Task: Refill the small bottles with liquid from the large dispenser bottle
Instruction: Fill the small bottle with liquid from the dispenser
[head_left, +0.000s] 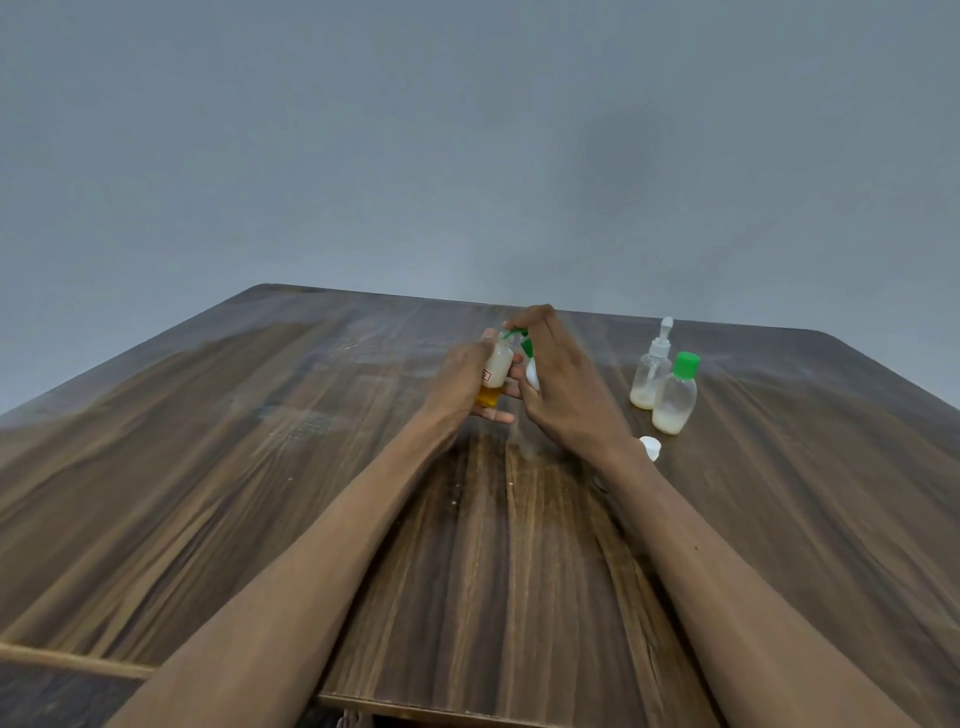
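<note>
My left hand (460, 376) grips a small uncapped bottle (497, 370) with whitish liquid on top and a yellow base, held upright above the table. My right hand (561, 387) wraps round the white dispenser bottle (532, 375), mostly hidden behind my fingers, and presses its green pump head (519, 338). The green nozzle reaches over the small bottle's mouth. Two more small bottles stand to the right: a clear one with a white spray top (652, 371) and one with a green cap (675, 397), both with pale liquid at the bottom.
A loose white cap (650, 448) lies on the wooden table (260, 467) beside my right wrist. A plain grey wall rises behind the table's far edge. The table's near edge runs along the bottom of the view.
</note>
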